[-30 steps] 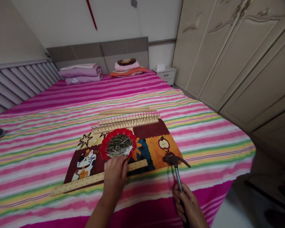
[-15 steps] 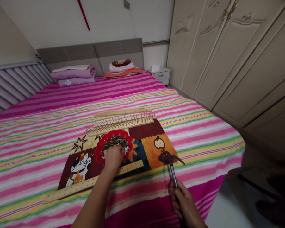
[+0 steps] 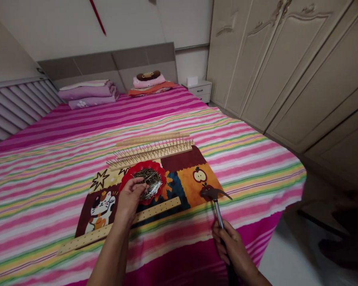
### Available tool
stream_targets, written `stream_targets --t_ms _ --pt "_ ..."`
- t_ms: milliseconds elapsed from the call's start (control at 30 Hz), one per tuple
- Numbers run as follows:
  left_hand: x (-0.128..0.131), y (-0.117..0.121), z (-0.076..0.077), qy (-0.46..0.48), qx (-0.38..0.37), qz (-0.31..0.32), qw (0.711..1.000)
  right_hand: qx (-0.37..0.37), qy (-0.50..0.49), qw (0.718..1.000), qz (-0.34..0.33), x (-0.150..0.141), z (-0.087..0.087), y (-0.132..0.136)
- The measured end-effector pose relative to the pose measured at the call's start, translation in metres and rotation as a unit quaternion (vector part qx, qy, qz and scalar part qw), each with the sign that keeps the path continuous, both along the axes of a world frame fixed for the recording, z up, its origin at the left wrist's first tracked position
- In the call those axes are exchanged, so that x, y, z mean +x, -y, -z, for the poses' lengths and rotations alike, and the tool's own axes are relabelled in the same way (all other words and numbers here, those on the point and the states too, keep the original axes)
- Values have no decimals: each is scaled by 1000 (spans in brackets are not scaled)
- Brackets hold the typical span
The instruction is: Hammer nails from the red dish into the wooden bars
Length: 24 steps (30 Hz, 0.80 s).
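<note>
My left hand [image 3: 131, 197] is over the left side of a red scalloped bowl [image 3: 125, 182] with many loose nails [image 3: 151, 183] in it. Its thumb and fingers are pinched on what looks like a nail, hard to tell apart from the pile. My right hand [image 3: 231, 242] grips a claw hammer [image 3: 217, 210] by its dark handle, the head up and the claw pointing right. In front of the bowl lies a wooden strip [image 3: 157, 208] with rows of small holes. Behind it, wooden strips [image 3: 155, 154] carry rows of upright nails.
A patterned mat [image 3: 193, 186] with a cat and apples lies under the bowl on the striped bedspread [image 3: 256, 167]. Farther back are another wooden strip [image 3: 151, 139], folded purple bedding [image 3: 89, 93] and a pink stack [image 3: 149, 82]. A wardrobe [image 3: 256, 59] stands at right.
My left hand has drawn back to the left from the middle of the bowl, uncovering more nails. The right hand and hammer stay nearly in place; the view has shifted slightly.
</note>
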<state>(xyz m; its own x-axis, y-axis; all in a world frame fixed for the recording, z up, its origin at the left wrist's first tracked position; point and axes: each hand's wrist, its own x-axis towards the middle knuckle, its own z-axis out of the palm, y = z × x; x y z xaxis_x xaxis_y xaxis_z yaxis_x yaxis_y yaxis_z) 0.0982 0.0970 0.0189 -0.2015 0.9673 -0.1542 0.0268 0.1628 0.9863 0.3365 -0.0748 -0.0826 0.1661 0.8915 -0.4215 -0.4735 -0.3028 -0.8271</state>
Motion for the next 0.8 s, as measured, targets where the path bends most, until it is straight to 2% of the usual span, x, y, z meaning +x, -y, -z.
stream_targets --t_ms 100,267,433,533,700,800 --pt "1 9 -5 29 -24 7 999 -2 3 1000 -1 0 -2 -1" --pt "9 25 -12 35 -41 74 996 -5 10 1000 0 1 -4 -1" --pt "32 42 -4 -28 -14 122 992 0 17 1000 2 -1 -8 -1" --pt "45 48 7 -46 22 120 991 4 22 1000 5 -2 -9 -1" --pt "58 48 23 36 -41 74 996 7 26 1000 8 -2 -8 -2" --pt "62 47 30 32 -40 41 998 9 27 1000 10 -2 -6 -3"
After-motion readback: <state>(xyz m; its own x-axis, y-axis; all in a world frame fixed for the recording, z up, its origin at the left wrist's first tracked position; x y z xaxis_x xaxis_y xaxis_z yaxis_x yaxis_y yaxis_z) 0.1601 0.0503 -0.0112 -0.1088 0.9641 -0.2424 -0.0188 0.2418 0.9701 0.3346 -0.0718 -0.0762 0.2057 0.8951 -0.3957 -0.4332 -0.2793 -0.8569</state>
